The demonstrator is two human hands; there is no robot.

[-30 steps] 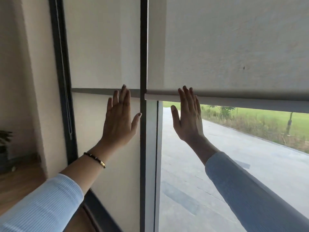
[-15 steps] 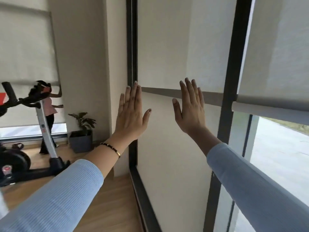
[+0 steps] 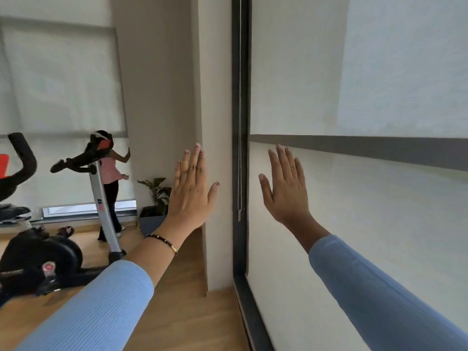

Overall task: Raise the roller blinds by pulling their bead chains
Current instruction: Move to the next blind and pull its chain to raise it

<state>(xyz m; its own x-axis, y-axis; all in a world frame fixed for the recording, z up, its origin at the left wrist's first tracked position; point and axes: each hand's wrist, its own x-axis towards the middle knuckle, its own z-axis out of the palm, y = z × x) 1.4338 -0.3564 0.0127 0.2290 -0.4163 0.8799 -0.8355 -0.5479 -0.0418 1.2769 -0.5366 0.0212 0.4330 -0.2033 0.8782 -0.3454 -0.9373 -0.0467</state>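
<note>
A pale roller blind point(image 3: 354, 72) covers the window on the right, with a grey bottom bar point(image 3: 367, 149) across it. A thin white bead chain point(image 3: 240, 122) hangs down the dark window frame point(image 3: 240, 236), ending in a small weight near hand height. My left hand point(image 3: 192, 188) is raised flat with fingers up, in front of the wall pillar, left of the chain and holding nothing. My right hand point(image 3: 286, 188) is raised flat just right of the chain, in front of the lower pale pane, also holding nothing. Neither hand touches the chain.
A cream wall pillar point(image 3: 215, 97) stands left of the frame. Exercise bikes point(image 3: 38, 254) stand on the wooden floor at the left. A person point(image 3: 111, 178) stands by a far blind point(image 3: 58, 79). A potted plant point(image 3: 157, 198) sits in the corner.
My view has swung left: the raised right-hand blind and the outdoor view are gone from sight, the pillar, chain and bikes have come in. Both hands stay raised and flat.
</note>
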